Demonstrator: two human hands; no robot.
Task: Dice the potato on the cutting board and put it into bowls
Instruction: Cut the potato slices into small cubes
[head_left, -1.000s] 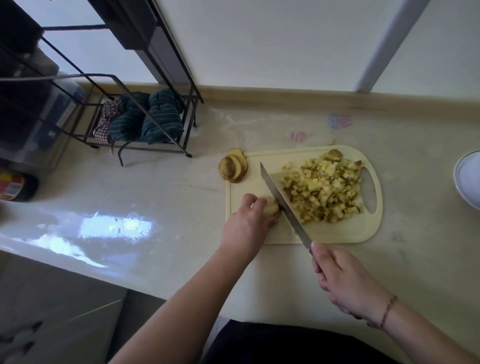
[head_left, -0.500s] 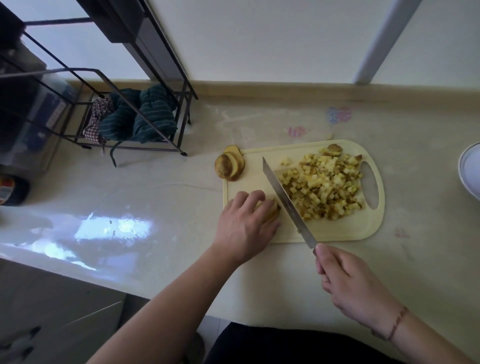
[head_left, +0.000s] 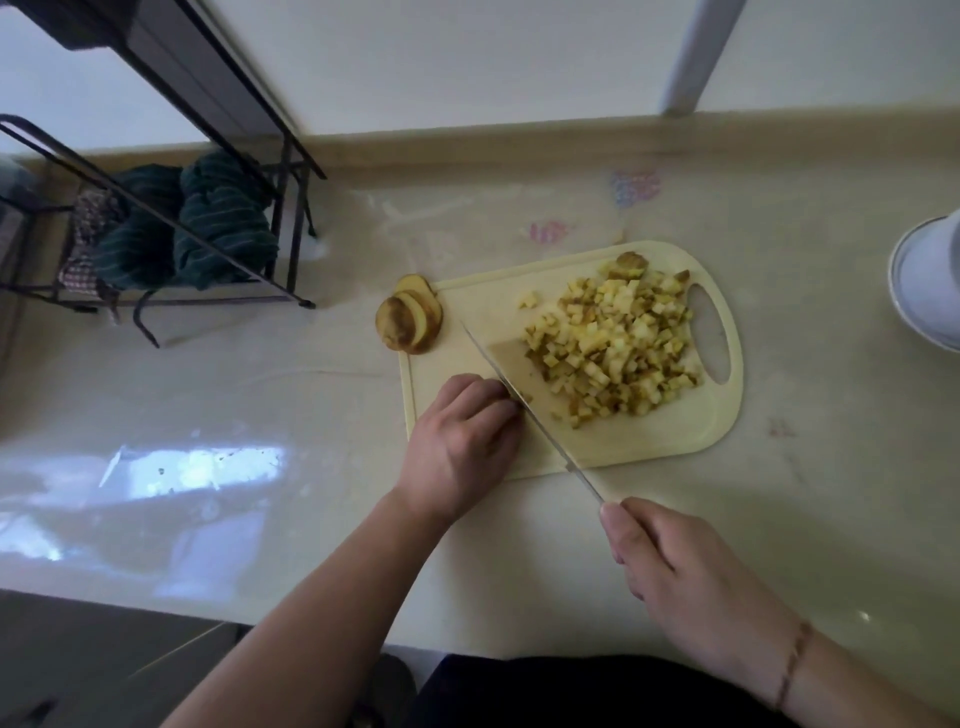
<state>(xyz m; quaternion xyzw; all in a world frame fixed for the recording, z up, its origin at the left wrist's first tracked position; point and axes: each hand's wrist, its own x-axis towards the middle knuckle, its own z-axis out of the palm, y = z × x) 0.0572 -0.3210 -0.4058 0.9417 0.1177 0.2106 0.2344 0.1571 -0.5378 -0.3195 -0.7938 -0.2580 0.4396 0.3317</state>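
Potato slices (head_left: 410, 319) lean at the cutting board's (head_left: 649, 447) far-left corner. The left hand (head_left: 462, 447) curls over a hidden piece on the board's near left. The knife (head_left: 524, 405) slants beside it, gripped by the right hand (head_left: 675, 566). Diced potato (head_left: 613, 343) heaps rightward; a bowl (head_left: 924, 291) sits far right.

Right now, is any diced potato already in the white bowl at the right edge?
No. The diced potato all lies heaped on the cutting board, and the white bowl shows nothing inside.

Black wire rack (head_left: 280, 218) far left on counter (head_left: 260, 415), holding green striped cloths (head_left: 218, 228).
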